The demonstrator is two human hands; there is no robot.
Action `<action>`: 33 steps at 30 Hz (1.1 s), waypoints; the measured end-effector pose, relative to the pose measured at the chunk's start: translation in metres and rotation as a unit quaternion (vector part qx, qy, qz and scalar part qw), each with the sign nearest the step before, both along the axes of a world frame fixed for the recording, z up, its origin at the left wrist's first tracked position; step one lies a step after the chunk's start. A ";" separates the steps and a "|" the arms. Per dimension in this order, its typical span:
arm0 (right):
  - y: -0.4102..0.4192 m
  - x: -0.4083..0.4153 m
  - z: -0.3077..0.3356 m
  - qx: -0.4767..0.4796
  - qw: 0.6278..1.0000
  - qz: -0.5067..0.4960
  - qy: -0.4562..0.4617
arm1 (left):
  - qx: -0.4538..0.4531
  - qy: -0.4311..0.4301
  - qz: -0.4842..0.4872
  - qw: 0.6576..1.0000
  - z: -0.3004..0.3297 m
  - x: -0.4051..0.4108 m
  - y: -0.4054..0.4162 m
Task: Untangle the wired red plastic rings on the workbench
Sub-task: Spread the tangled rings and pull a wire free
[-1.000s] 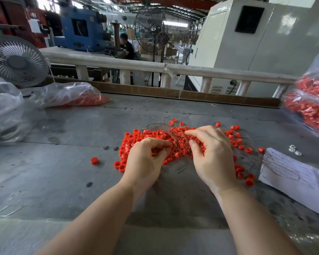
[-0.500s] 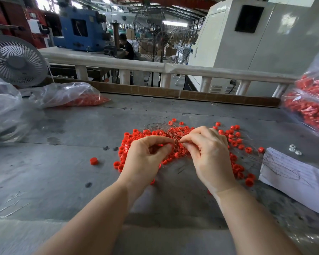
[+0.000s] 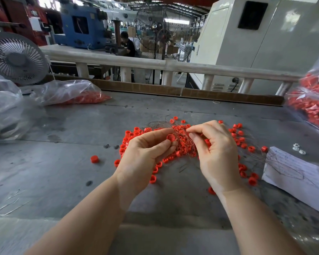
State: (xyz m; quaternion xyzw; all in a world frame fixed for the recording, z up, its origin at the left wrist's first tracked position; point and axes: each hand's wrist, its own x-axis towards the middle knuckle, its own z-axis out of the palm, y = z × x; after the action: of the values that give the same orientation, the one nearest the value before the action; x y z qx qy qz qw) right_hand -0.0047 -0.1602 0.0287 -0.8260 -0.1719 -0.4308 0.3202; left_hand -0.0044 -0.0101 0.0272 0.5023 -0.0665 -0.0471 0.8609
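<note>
left hand (image 3: 145, 153) pinches one red ring (image 3: 170, 138) | right hand (image 3: 215, 151) pinches wires (image 3: 182, 138) | risk: a hard pull can tighten the knot

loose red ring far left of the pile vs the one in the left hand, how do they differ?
The loose ring lies alone on the workbench, apart from the pile; the held ring is pinched in the left hand over the pile. No wire shows on the loose ring; thin wires run by the held ring, toward the right hand. Both are red plastic, similar in size.
</note>
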 end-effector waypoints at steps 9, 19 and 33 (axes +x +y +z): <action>0.003 -0.001 0.001 0.053 0.997 0.043 0.018 | -0.023 -0.007 -0.011 1.000 0.000 0.000 0.001; 0.005 0.000 0.000 0.071 0.996 0.033 0.033 | -0.043 -0.009 -0.029 0.999 0.000 0.000 0.002; 0.006 -0.002 0.000 0.072 0.995 0.028 0.067 | 0.016 -0.067 -0.004 0.998 -0.002 -0.001 0.002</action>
State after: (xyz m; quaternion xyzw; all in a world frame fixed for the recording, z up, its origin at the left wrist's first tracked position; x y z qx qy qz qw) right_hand -0.0066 -0.1539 0.0287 -0.8226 -0.1417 -0.3762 0.4021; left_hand -0.0051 -0.0077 0.0251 0.5177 -0.1259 -0.0180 0.8461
